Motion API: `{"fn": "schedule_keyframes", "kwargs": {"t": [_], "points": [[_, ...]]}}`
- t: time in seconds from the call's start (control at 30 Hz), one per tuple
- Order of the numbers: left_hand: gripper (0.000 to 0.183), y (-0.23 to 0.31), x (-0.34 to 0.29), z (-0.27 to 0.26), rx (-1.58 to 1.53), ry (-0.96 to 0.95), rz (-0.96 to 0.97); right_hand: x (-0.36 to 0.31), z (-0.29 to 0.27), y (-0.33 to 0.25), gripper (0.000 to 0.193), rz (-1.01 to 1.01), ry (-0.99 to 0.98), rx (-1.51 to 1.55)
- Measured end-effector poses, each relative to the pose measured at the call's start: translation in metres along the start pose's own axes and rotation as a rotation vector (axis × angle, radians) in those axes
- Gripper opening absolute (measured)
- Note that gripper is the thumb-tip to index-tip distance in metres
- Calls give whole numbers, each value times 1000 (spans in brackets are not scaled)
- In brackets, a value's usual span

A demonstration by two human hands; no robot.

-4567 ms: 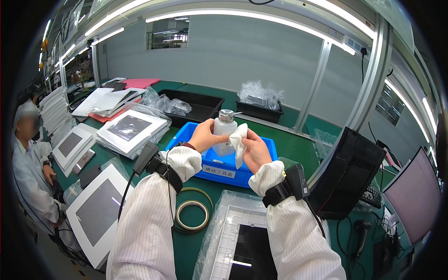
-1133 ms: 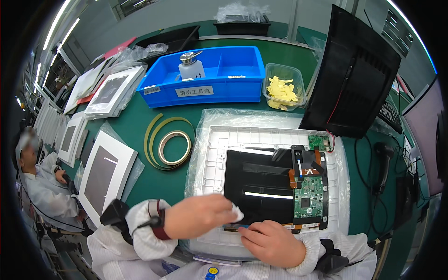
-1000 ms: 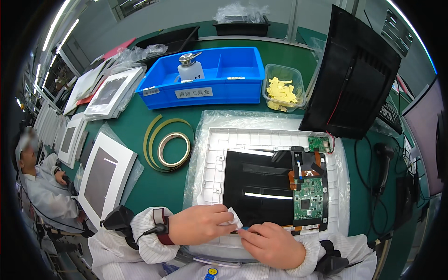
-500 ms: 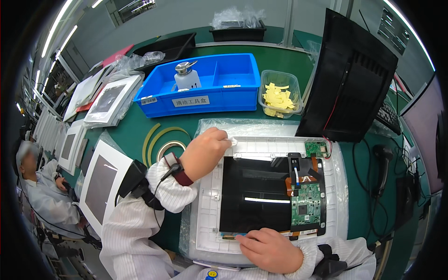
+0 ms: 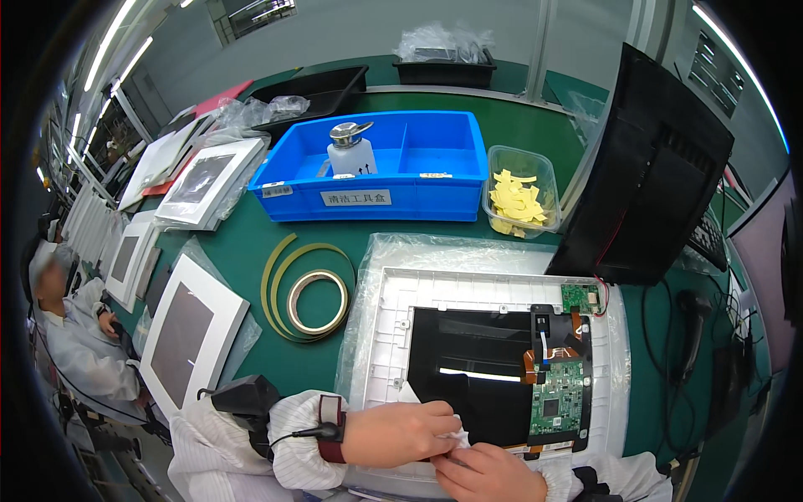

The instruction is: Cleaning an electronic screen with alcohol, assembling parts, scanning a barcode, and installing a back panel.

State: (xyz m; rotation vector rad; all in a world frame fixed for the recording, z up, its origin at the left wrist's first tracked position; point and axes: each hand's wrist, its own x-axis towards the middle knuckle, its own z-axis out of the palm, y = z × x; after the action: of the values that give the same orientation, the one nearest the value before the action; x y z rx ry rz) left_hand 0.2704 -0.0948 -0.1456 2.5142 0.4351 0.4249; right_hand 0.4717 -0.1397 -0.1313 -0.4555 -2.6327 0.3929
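Observation:
My left hand (image 5: 406, 432) is closed on a crumpled white wipe (image 5: 406, 394), at the lower left corner of a black display panel (image 5: 473, 347). My right hand (image 5: 493, 473) meets it there, its fingertips curled against the wipe's other end; the exact grip is partly hidden. The panel lies in a white plastic frame (image 5: 386, 335), back side up. Fixed to its right side is a green circuit board (image 5: 559, 400) with orange flex cables; a smaller green board (image 5: 579, 298) sits in the frame's upper right corner.
Left of the frame lies a tape roll (image 5: 294, 308). Behind stand a blue divided bin (image 5: 360, 201) holding a bottle (image 5: 351, 155) and a clear tub (image 5: 523, 201) of yellow strips. A black panel (image 5: 640, 180) leans at right, near a scanner (image 5: 693, 330). Framed screens (image 5: 188, 335) lie left; a person sits beyond.
My left hand has come down from the frame's top edge to its lower left, carrying the wipe. My right hand has shifted slightly lower, and the two hands now meet.

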Motion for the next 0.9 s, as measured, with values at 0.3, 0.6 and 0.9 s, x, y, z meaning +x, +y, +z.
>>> {"fn": "schedule_keyframes", "kwargs": {"t": [0.3,0.6,0.9], "points": [[10,-58,42,-30,440,257,-113,-3,-5,-3,31,34,-73,37],[10,-1,42,-7,99,127,-119,-3,-3,2,31,10,-43,67],[33,-8,47,2,159,-107,7,1,-5,-1,29,-16,-9,60]]}}
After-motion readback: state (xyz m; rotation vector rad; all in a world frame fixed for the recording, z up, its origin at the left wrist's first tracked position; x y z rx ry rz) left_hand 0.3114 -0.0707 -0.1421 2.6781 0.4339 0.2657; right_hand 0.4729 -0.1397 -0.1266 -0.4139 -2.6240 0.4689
